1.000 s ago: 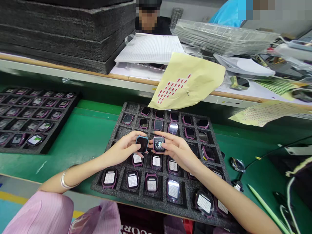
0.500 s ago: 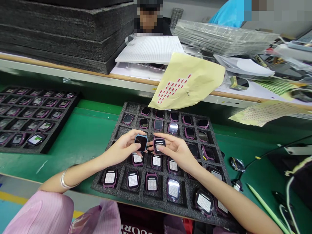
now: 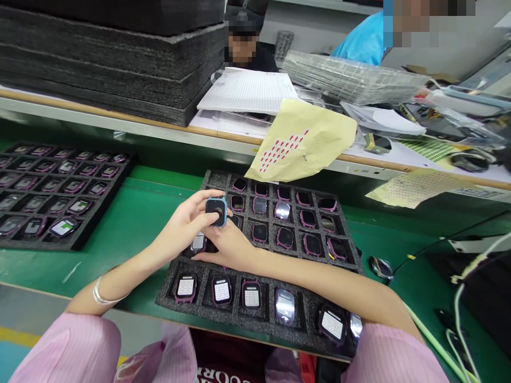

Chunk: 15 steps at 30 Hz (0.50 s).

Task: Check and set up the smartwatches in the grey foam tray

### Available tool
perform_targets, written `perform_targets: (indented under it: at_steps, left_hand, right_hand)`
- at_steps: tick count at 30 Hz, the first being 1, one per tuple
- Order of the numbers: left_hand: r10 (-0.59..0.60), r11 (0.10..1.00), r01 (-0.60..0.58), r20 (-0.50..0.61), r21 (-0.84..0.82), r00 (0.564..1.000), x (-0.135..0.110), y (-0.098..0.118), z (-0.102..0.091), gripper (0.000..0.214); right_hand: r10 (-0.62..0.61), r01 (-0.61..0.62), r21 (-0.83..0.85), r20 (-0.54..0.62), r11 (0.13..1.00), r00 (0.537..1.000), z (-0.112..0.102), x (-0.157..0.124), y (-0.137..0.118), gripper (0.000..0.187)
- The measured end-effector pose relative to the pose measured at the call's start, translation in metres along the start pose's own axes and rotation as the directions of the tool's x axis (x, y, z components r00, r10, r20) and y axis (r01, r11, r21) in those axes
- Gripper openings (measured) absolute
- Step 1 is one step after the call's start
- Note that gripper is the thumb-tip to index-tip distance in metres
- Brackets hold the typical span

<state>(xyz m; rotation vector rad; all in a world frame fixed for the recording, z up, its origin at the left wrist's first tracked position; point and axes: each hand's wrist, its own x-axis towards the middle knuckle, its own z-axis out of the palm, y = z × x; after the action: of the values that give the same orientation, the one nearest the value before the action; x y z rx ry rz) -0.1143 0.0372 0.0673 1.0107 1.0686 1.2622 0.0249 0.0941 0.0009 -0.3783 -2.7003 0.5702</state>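
Over the black foam tray (image 3: 209,177), the right hand (image 3: 229,249) has crossed from the tray's middle to its left column, fingers low beside a lit-screen watch (image 3: 198,242), apparently just seated in a pocket there. Whether its grip pinches that watch cannot be told. The left hand (image 3: 184,227) has risen, its grip pinching the blue-cased smartwatch (image 3: 216,211) above the tray's upper-left pockets, screen dark.

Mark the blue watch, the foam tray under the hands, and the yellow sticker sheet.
blue watch (image 3: 216,211): head view, centre of its dark screen.
foam tray (image 3: 211,179): head view, bare far-left corner of the rim.
yellow sticker sheet (image 3: 321,141): head view, blank paper right of the red stickers.
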Motion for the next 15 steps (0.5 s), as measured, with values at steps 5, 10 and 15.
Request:
perform_targets:
  at_steps: [5,10,15]
  left_hand:
    - [-0.014,0.994,0.018,-0.032,0.106,0.999,0.002,0.0,0.0,0.044]
    - [0.026,0.947,-0.045,0.064,0.318,0.998,0.006,-0.014,0.001,0.046]
    - [0.159,0.829,-0.196,0.116,0.524,0.98,0.003,-0.027,0.008,0.043]
  right_hand:
    - [0.217,-0.18,-0.291,0.1,0.94,0.971,-0.015,0.0,0.011,0.028]
    - [0.4,-0.365,-0.349,0.031,0.863,0.916,-0.034,-0.018,0.019,0.019]
    - [0.505,-0.506,-0.222,-0.069,0.833,0.861,-0.016,-0.019,0.014,0.021]
